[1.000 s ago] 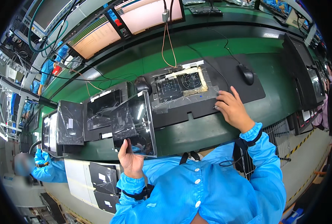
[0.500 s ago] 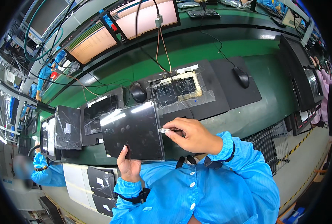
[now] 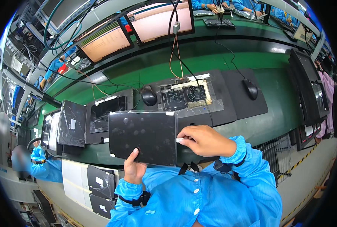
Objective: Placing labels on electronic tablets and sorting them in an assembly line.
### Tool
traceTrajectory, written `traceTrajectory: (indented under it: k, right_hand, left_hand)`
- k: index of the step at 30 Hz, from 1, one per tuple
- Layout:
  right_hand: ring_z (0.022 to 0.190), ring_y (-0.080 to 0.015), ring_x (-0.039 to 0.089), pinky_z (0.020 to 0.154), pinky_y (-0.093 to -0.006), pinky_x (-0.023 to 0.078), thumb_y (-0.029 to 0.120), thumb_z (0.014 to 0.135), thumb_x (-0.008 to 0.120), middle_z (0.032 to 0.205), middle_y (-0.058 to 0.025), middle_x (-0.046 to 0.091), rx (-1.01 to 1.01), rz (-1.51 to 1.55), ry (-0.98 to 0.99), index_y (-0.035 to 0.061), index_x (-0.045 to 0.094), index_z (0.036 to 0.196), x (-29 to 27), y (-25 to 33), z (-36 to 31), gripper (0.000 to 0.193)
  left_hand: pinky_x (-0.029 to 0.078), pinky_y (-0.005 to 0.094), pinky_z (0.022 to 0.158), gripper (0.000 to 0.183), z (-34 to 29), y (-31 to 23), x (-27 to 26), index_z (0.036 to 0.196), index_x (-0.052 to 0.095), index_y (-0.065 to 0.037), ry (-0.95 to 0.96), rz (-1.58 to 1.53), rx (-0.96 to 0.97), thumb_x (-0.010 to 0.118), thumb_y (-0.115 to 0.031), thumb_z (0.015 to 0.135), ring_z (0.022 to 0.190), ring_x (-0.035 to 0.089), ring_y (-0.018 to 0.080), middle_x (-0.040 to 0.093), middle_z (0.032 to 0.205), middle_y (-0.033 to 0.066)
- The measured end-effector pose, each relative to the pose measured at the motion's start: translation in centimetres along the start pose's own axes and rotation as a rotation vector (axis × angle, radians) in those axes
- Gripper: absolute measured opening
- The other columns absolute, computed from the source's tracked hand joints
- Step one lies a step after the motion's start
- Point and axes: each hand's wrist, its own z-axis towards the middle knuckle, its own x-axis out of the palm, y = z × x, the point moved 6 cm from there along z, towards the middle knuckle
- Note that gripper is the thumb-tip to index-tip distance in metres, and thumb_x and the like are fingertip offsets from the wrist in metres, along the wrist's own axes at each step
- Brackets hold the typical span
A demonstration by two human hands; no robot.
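Note:
A flat black tablet (image 3: 142, 137), its glossy face spotted with marks, is held up in front of my body. My left hand (image 3: 134, 167) grips its lower left part, thumb over the face and fingers hidden behind. At the tablet's right edge my right hand (image 3: 208, 141) pinches a small whitish cable plug (image 3: 180, 140) between thumb and forefinger. The plug meets the edge there; whether it sits inside a port cannot be made out. A black cable (image 3: 193, 76) hangs from above and runs down toward my right hand.
Behind the tablet lie a black mat with a taped-down test fixture (image 3: 186, 95) and two mice (image 3: 149, 95). More wrapped black tablets (image 3: 73, 124) stand at the left. Two monitors (image 3: 161, 20) are at the back, black trays (image 3: 306, 87) at the right. Co-workers' blue sleeves (image 3: 47, 168) show at the left.
The tablet has turned from tilted to nearly level and shifted right in the view. My right hand has moved slightly right and down, with the plug still at the tablet's edge.

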Motion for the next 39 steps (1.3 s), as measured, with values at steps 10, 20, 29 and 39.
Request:
traceTrajectory:
  k: [10,20,29,39]
  right_hand:
    - [0.081,-0.0183,0.064,0.065,-0.0336,0.051,0.017,0.096,0.069,0.091,-0.0065,0.065,0.158,0.182,-0.924,0.0052,0.061,0.108,-7.1,-6.3,-6.0,0.018]
    - [0.09,-0.0149,0.072,0.072,-0.0326,0.063,0.017,0.104,0.059,0.112,-0.0056,0.072,0.415,0.989,-0.514,-0.0007,0.057,0.134,-6.6,-15.6,-4.4,0.035]
    - [0.103,-0.0201,0.068,0.077,-0.0353,0.057,0.032,0.095,0.073,0.121,-0.0126,0.064,0.741,0.132,-0.43,-0.0064,0.05,0.144,-8.6,-14.7,-3.1,0.067]
    - [0.085,-0.0232,0.064,0.078,-0.0364,0.056,0.02,0.08,0.085,0.14,-0.0168,0.052,0.377,-0.418,-0.245,0.008,0.066,0.133,-8.9,-12.7,-2.8,0.058]
  left_hand:
    - [0.043,0.0438,0.114,0.032,4.0,9.4,8.3,0.133,0.057,-0.003,0.18,-0.148,-0.127,0.058,-0.017,0.104,0.127,0.059,0.0256,0.065,0.133,0.0113]
    - [0.048,0.0465,0.112,0.027,10.7,13.9,11.0,0.119,0.059,0.004,0.201,-0.1,-0.493,0.058,-0.016,0.101,0.12,0.063,0.0336,0.063,0.129,0.0228]
    - [0.056,0.0438,0.087,0.054,8.9,4.9,9.8,0.126,0.063,-0.001,0.344,1.563,0.448,0.081,-0.032,0.085,0.107,0.066,0.0309,0.065,0.124,0.0189]
    - [0.026,0.0558,0.12,0.097,10.7,3.9,9.1,0.146,0.046,0.004,0.34,1.804,0.79,0.087,-0.048,0.075,0.145,0.031,0.0495,0.034,0.154,0.0325]
